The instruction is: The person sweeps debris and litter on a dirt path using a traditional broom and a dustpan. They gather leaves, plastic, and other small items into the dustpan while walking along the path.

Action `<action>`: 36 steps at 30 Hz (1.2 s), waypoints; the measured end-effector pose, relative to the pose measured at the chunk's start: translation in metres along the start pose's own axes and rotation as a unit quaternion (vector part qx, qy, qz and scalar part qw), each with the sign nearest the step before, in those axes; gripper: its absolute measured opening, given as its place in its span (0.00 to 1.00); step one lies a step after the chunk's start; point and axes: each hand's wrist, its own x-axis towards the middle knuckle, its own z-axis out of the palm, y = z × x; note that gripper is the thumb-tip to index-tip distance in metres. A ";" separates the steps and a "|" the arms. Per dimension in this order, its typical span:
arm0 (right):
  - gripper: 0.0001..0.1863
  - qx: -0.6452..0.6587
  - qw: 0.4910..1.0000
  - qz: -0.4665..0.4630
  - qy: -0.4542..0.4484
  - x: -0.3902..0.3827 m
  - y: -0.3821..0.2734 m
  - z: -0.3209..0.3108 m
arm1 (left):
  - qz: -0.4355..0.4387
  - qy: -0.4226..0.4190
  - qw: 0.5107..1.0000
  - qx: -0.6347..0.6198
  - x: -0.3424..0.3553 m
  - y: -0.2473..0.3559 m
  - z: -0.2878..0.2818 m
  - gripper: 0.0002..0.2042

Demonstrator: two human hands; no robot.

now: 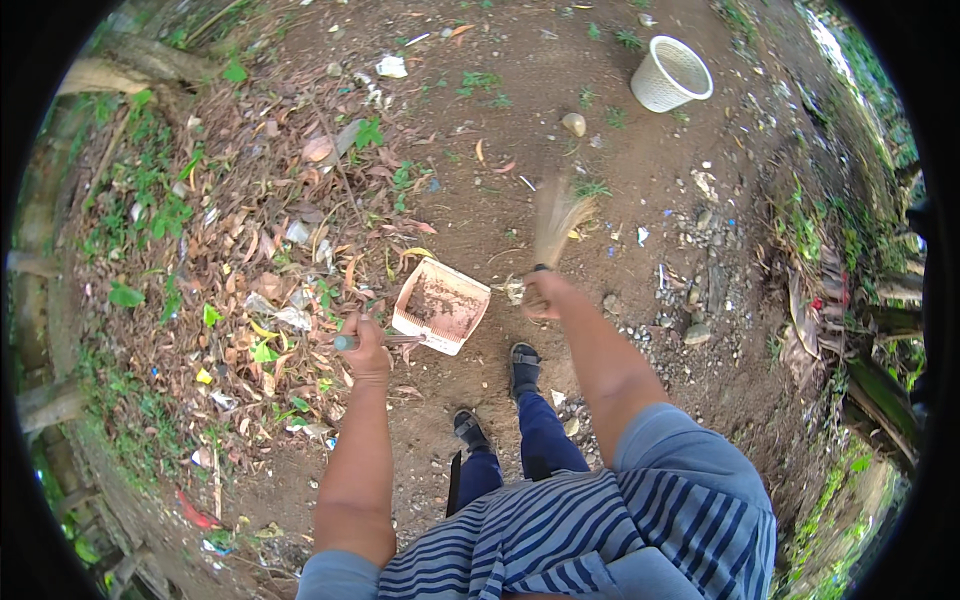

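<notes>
My left hand [364,348] is closed round the handle of a dustpan [445,300], a pale pinkish pan with brown dirt smeared over its inside. The grip's greenish end pokes out on the left of my fist. Ahead of my feet, the pan lies at or just above the bare soil; which of the two I cannot tell. In my right hand [545,296] is a broom [557,222], its straw-coloured bristles spread away from me and blurred by motion. My fingers wrap its short dark handle, to the right of the pan.
A white perforated basket [668,82] stands tilted-looking at the far right. Dry leaves and litter [290,250] cover the ground on the left. Stones [697,333] and rubble lie to the right, with a rounded stone [573,124] near the basket. Logs [885,400] edge the right side.
</notes>
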 end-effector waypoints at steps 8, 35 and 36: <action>0.19 -0.180 0.948 -0.003 -0.263 -0.058 0.016 0.072 | 0.017 0.026 0.997 0.066 -0.004 -0.002 -0.016 0.10; 0.09 -0.090 0.961 0.153 -0.212 -0.125 0.130 0.217 | -0.022 -0.001 0.999 -0.026 -0.064 0.127 -0.165 0.13; 0.09 -0.110 0.961 0.170 -0.187 -0.121 0.134 0.236 | -0.020 -0.010 1.000 -0.018 -0.065 0.126 -0.166 0.13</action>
